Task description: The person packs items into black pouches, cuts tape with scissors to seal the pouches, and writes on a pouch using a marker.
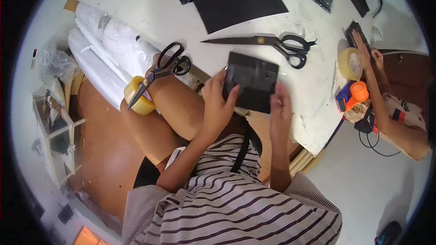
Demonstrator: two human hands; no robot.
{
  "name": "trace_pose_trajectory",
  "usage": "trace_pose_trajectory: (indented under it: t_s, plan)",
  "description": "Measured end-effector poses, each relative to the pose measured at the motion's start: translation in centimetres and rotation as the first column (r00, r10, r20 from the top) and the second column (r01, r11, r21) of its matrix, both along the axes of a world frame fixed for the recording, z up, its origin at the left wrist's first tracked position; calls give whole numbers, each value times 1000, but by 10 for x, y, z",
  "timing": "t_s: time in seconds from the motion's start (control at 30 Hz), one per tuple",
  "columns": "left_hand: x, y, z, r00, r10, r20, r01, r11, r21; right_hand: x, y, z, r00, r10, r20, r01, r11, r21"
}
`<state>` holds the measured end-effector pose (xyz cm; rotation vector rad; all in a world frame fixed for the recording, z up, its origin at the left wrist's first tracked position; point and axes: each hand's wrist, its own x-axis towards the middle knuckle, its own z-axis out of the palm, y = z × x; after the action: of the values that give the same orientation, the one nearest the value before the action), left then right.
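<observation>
Black and faintly glossy, a flat, roughly square piece [251, 81] is held up in the head view, between the person's two hands, on the near side of the long scissors [240, 40]. Whether it is plastic or fabric cannot be told. Its left edge is gripped by the left hand [218, 97], with the thumb laid over the face and the fingers partly hidden behind. The right edge is held near its lower corner by the right hand [280, 106], whose fingers are slightly blurred; how firmly they are closed cannot be told.

For good handling, the two edges are best held with even, light pressure, so that the face is neither creased nor bowed. The thumb is better placed near the rim than on the middle, and the corners are best squared by touch.

Beyond the long scissors a large black sheet [240, 0] is laid on the white table [313, 109]. To their left and nearer, small scissors [146, 81] and a tape roll [145, 105] are rested on the person's legs; sudden leg movement is best avoided, since the scissors could be tipped off. To their right, an orange tape dispenser [359, 91] is seen, beside a co-worker's arm [383, 109].
</observation>
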<state>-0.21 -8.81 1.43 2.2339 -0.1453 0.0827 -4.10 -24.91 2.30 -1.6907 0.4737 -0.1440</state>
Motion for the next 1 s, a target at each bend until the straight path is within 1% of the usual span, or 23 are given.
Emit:
trace_pose_trajectory:
  t_s: [0.03,0.07,0.1,0.13,0.17,0.2,0.23,0.27,0.33,0.37,0.4,0.47,0.5,0.57,0.6,0.67,0.7,0.77,0.83,0.9,0.93,0.97,1.0]
  plan:
    - [-5,-2,-10,983,97,-155,-138,951,-275,-1,5,-3,999,-9,36,8,1000,18]
    - [-7,-5,-14,935,128,-330,-289,813,-506,0,9,-1,998,-55,42,49,992,120]
    - [-7,-2,-4,852,46,-522,-401,697,-594,1,8,1,999,-23,22,21,993,119]
    - [-8,5,5,730,-75,-679,-525,575,-628,1,6,3,1000,8,-2,-7,993,119]
    - [-9,10,5,739,-106,-665,-500,576,-647,1,4,3,999,32,-19,-28,984,179]
    - [-9,16,3,653,-270,-708,-583,417,-697,2,5,7,997,61,-37,-50,969,242]
    - [-11,19,3,561,-432,-706,-673,258,-693,1,7,15,994,80,-75,-57,960,275]
    - [-14,18,6,566,-440,-697,-663,260,-702,2,9,25,995,72,-65,-52,962,269]
    - [-20,19,13,587,-437,-682,-684,182,-706,4,14,38,980,134,-146,-37,845,533]
    - [-21,23,11,587,-451,-672,-690,155,-707,3,15,33,983,131,-132,-25,799,601]
    - [-22,28,10,590,-452,-669,-687,154,-710,1,13,32,983,130,-127,-28,800,599]
    - [-22,36,12,634,-486,-601,-642,102,-760,2,8,33,948,266,-174,-58,684,727]
    - [-23,42,12,637,-491,-594,-636,100,-765,3,6,33,950,262,-169,-61,688,723]
    - [-24,51,14,633,-496,-594,-556,243,-795,3,3,33,891,415,-185,-197,720,666]
    - [-25,50,18,633,-505,-587,-547,245,-800,4,2,31,896,405,-180,-195,725,661]
    - [-28,49,28,692,-474,-544,-484,254,-838,8,7,28,848,525,-71,-396,717,573]
    - [-31,49,28,693,-478,-540,-477,258,-840,8,12,30,864,501,-43,-387,717,580]
    - [-35,49,28,783,-351,-514,-319,483,-815,7,17,32,866,500,-26,-386,699,602]
    - [-35,53,34,773,-360,-522,-322,486,-812,6,21,32,862,506,-12,-389,678,624]
    - [-33,58,38,764,-362,-534,-333,488,-807,4,22,29,875,477,-80,-269,617,740]
    - [-30,61,39,719,-419,-555,-394,412,-822,4,20,29,872,483,-79,-273,614,740]
    - [-27,65,40,671,-476,-568,-457,337,-823,3,16,30,877,465,-119,-221,610,761]
    - [-22,71,35,674,-467,-573,-463,337,-820,3,11,32,879,450,-158,-168,603,780]
